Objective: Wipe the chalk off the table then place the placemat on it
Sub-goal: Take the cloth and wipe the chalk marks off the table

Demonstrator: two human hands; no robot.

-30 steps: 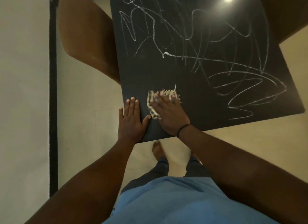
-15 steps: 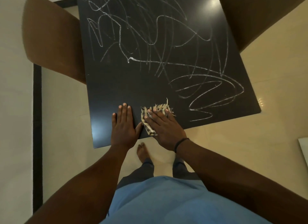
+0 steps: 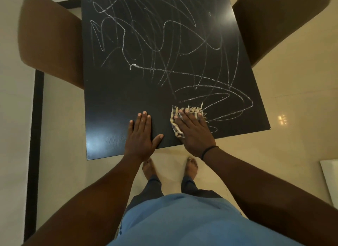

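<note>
A black table [image 3: 113,103] fills the upper middle of the head view, with white chalk scribbles [image 3: 164,44] across most of its top. The near left part of the top bears no chalk. My right hand [image 3: 193,132] lies flat with straight fingers on a checked, frayed cloth [image 3: 175,128] near the table's front edge, pressing it down at the edge of the chalk loops. My left hand [image 3: 140,136] rests flat on the bare tabletop to the left of the cloth. No placemat is recognisable.
A brown chair [image 3: 53,44] stands at the table's left side and another brown chair [image 3: 278,22] at its right. A white flat object [image 3: 331,178] lies on the tiled floor at the far right edge. My bare feet [image 3: 192,167] stand just before the table.
My right hand has slid the cloth to the right along the front edge, away from my left hand. The view has shifted, so the table sits differently in frame.
</note>
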